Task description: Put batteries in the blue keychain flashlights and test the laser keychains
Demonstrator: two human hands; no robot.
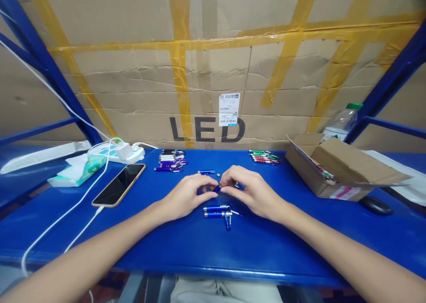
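My left hand [187,195] is closed, its fingertips pinching a small blue mini flashlight [216,189], mostly hidden by the fingers. My right hand [254,190] meets it at the other end, thumb and forefinger pressed together there. Just beyond the fingertips lie another blue metal tube [206,172] and a small round silvery piece [218,175], perhaps a button cell. Nearer to me, two blue mini flashlights [216,211] rest side by side, with a blue clip [228,221] beside them.
Black, silver and purple mini flashlights [171,161] lie at back left; green and red ones [264,157] at back right. A charging phone [119,185], tissue pack [78,170] and power strip [116,152] sit left. An open carton [333,165], black mouse [376,205] and bottle [342,121] stand right.
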